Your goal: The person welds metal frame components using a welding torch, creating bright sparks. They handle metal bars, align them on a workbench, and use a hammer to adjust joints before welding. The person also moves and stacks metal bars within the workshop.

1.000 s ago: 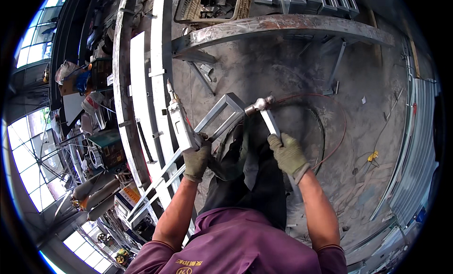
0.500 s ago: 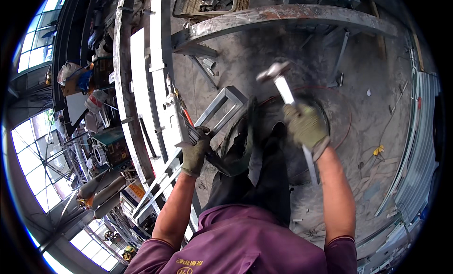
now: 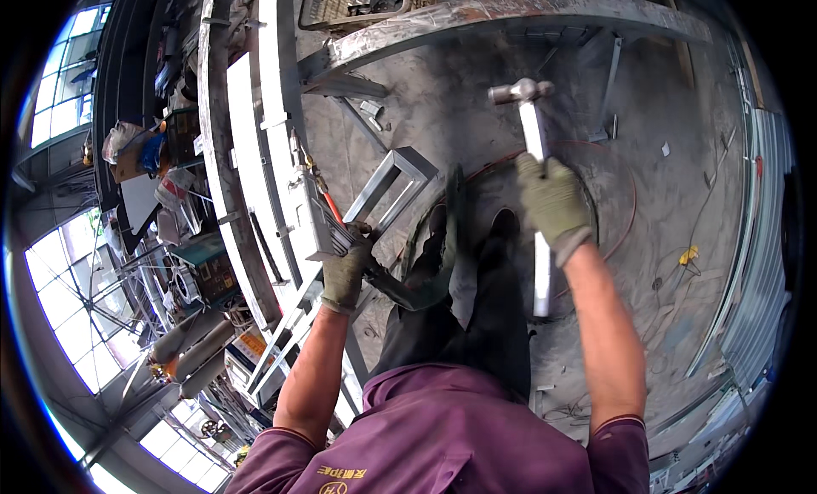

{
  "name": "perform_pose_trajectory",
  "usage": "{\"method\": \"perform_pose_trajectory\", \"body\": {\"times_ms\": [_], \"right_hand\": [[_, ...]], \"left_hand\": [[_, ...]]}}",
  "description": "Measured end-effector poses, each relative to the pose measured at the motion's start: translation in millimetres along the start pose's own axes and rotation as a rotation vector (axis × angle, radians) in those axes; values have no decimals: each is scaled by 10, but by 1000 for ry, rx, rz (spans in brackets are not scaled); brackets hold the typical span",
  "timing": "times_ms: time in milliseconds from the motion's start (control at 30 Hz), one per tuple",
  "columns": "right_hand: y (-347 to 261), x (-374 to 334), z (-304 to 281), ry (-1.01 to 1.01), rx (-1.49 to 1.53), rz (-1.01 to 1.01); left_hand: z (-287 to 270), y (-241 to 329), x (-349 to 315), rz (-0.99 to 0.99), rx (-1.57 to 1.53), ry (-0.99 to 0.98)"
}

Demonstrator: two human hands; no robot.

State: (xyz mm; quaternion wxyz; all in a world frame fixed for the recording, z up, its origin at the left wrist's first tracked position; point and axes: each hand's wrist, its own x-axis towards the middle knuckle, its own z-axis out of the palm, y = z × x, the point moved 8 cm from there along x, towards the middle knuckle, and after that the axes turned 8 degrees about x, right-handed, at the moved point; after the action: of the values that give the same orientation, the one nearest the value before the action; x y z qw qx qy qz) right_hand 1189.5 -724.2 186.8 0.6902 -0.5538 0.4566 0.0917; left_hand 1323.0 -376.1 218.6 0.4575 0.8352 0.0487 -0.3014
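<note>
My right hand, in an olive work glove, is wrapped round the handle of a ball-peen hammer. The hammer is raised over the floor, its head pointing away from me and the light handle running down past my wrist. On the left, my gloved left hand is closed at the near end of a rectangular grey metal frame made of square tube. Its fingertips are partly hidden there. A dark green hose-like band loops from beside that hand across the front of my legs.
Long pale metal beams run along my left, with an orange-red hose near them. A curved-looking steel beam crosses ahead, and a crate of metal parts stands beyond. Thin red hose coils on the floor. Corrugated sheets line the right.
The hammer has swung upright, its head moving up and to the right, its handle end shifting left. My left hand stays at the frame while the whole view has shifted slightly.
</note>
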Motion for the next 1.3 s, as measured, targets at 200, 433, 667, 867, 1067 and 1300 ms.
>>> {"method": "perform_pose_trajectory", "body": {"times_ms": [200, 433, 667, 867, 1067, 1300], "right_hand": [[215, -37, 356, -193, -263, 85], [360, 180, 368, -244, -470, 55], [567, 131, 541, -188, -415, 65], [581, 103, 474, -71, -202, 163], [524, 123, 295, -20, -48, 223], [284, -122, 433, -180, -65, 235]], "left_hand": [[-101, -147, 48, -42, 50, 13], [-85, -150, 55, 0, 31, -28], [-85, -85, 10, 22, 88, -21], [-106, -189, 0, 17, 40, -40], [-131, -225, 0, -13, 58, -60], [-108, -204, -34, -42, -11, -78]]}}
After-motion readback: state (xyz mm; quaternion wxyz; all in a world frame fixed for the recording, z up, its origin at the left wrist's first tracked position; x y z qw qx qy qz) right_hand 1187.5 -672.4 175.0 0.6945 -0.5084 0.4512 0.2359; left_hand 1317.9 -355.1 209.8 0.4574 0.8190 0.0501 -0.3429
